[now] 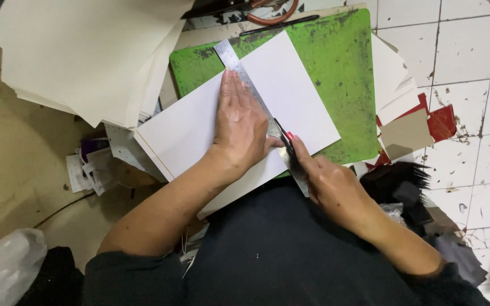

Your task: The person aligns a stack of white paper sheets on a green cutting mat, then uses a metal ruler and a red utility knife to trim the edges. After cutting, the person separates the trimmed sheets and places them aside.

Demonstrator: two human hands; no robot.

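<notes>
A white sheet of card lies on a worn green cutting mat. Across the sheet runs a steel ruler, slanting from upper left to lower right. My left hand lies flat on the ruler and sheet, fingers together, pressing down. My right hand grips a red and black utility knife; its blade end rests on the sheet against the ruler's right edge, close to my left thumb.
A big stack of cream sheets overhangs the upper left. More white sheets and red and grey card scraps lie right of the mat on white floor tiles. Paper offcuts sit at left, a clear plastic bag at lower left.
</notes>
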